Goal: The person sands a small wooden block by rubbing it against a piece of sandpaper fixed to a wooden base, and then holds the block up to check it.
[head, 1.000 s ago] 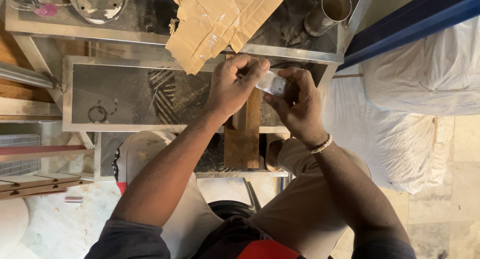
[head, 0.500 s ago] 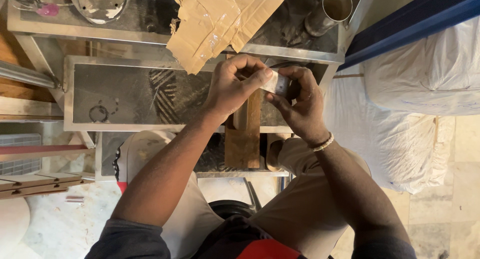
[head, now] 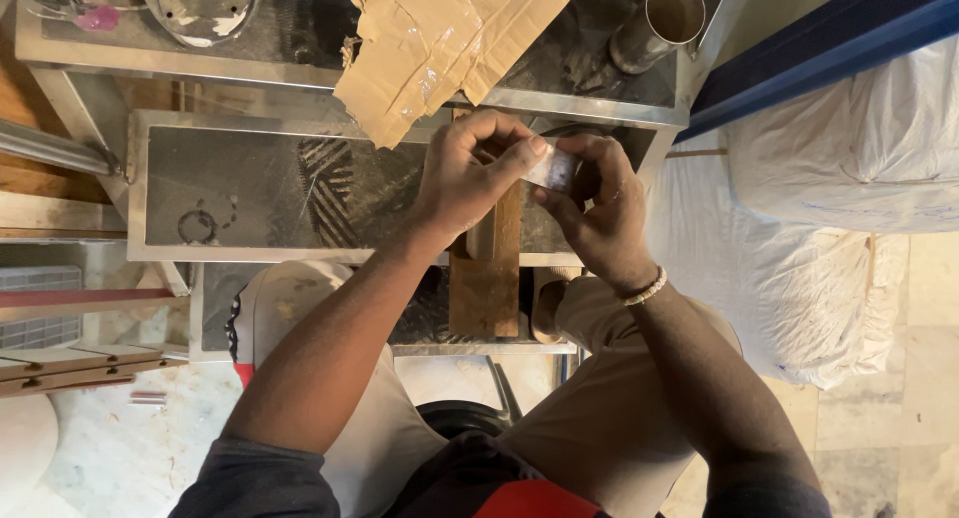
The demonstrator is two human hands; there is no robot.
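My left hand (head: 470, 178) and my right hand (head: 599, 213) meet over the front edge of the steel desk (head: 90, 63), and between them I hold a small clear packet (head: 551, 166). My left thumb lies along its near edge with the fingers curled over the top; my right fingers fold round its far side. Each hand's grip is closed on the packet, though how firmly I cannot tell. The packet is glossy and mostly covered by my fingers, so I cannot make out its shape or what is in it.

Under my hands a wooden block (head: 486, 278) stands against the lower shelf (head: 250, 193), its top hidden by my left palm. Torn cardboard (head: 450, 38) covers part of the desk. A steel cup (head: 659, 23) and a steel bowl (head: 200, 8), cut off by the top edge, stand farther back. A white sack (head: 849, 178) lies to my right.
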